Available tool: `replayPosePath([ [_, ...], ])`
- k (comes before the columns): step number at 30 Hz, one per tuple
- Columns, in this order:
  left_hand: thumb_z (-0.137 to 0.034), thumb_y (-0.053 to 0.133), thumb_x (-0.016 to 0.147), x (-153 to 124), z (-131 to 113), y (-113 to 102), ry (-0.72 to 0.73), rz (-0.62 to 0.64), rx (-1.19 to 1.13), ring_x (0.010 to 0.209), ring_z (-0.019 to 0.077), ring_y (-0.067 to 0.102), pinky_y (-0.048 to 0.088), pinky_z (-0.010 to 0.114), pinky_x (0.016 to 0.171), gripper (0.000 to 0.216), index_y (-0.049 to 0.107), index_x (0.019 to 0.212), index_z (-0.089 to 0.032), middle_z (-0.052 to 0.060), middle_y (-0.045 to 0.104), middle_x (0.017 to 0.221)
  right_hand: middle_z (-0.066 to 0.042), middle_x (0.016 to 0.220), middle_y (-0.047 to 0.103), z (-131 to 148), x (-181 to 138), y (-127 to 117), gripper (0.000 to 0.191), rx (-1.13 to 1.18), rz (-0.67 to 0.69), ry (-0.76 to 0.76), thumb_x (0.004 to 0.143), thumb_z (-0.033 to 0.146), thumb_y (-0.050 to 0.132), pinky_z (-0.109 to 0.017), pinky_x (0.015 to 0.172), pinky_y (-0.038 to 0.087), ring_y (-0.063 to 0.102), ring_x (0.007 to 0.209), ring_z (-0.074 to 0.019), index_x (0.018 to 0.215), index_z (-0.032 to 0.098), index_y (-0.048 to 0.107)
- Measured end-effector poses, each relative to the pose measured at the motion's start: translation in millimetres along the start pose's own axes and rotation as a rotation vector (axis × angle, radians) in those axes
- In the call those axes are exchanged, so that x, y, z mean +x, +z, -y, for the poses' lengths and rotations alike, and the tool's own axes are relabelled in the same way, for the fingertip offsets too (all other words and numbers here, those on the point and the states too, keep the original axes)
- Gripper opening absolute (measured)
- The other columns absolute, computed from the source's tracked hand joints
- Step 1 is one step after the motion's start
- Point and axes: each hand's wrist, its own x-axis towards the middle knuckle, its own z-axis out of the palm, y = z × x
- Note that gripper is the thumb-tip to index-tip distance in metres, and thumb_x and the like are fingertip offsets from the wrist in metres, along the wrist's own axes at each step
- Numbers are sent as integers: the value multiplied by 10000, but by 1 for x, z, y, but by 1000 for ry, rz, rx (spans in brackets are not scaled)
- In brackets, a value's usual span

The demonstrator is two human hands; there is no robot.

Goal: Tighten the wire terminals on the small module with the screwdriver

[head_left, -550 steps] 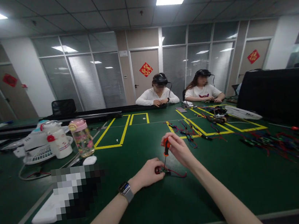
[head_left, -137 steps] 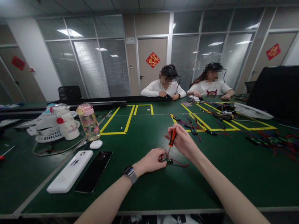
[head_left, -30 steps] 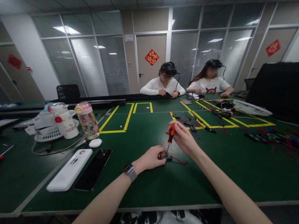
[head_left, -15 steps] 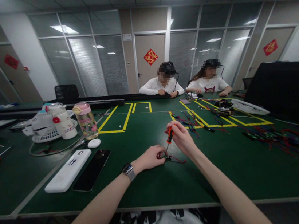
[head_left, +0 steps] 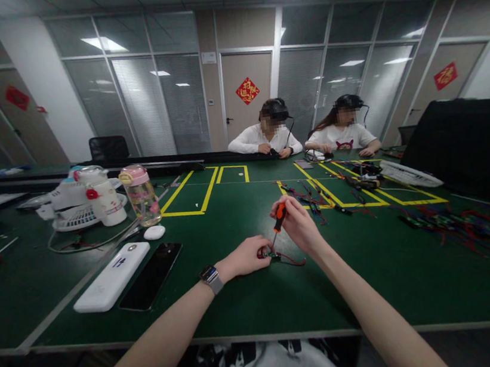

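My right hand (head_left: 299, 227) is closed round a small screwdriver (head_left: 278, 220) with an orange and black handle, its tip pointing down to a small circuit board (head_left: 273, 254) with red and black wires on the green table (head_left: 252, 303). My left hand (head_left: 246, 257), with a watch on the wrist, pinches that board and holds it on the table.
A white power bank (head_left: 111, 277) and a black phone (head_left: 152, 276) lie at the left. Behind them stand a pink-lidded bottle (head_left: 140, 195), a white bottle (head_left: 102, 197) and a fan. Wire bundles (head_left: 467, 226) lie at the right. Two people sit across the table.
The hands stay on the board and the screwdriver; the screwdriver handle has turned slightly. The view has shifted a little.
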Motion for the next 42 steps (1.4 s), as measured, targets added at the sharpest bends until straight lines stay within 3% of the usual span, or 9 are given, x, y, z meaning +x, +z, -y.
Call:
replayPosePath([
  [4,-175,598,776,0,1,1,10,-13,-6,683,122,468,362,219,623,86,626,857,-168,-16,498,769,18,822,608,-4,1,-3,224,-12,-23,-18,697,404,800,-325,800,518,553,751,-141,836,269,686],
  [16,-166,600,771,-1,-3,-2,8,-7,-16,666,120,459,347,220,608,68,614,837,-167,-23,488,741,13,768,653,-3,-2,2,235,27,42,49,813,475,692,-285,733,505,596,702,-136,938,277,666],
  [23,-151,606,760,0,-2,-2,16,-17,-10,659,111,452,343,211,600,70,610,830,-162,-28,492,745,22,830,641,-3,0,-3,210,-7,0,9,748,405,773,-281,790,501,596,758,-127,866,258,682],
  [29,-156,601,761,0,-2,-1,1,-8,-9,663,118,461,354,217,610,85,623,842,-160,-23,498,740,-3,837,676,0,-1,-1,277,19,37,68,769,449,747,-293,773,504,619,765,-145,963,260,693],
  [35,-173,604,771,-1,-2,-2,3,-4,-6,676,120,466,355,213,604,119,634,886,-165,-18,500,762,18,830,651,-3,0,-1,218,51,16,9,721,408,798,-285,784,513,599,764,-129,840,257,694],
  [42,-154,593,766,0,-3,-2,2,0,-10,670,115,460,356,213,613,127,637,885,-157,-19,497,759,-1,815,675,2,-3,0,239,42,106,92,790,430,740,-274,741,515,626,749,-133,944,253,695],
])
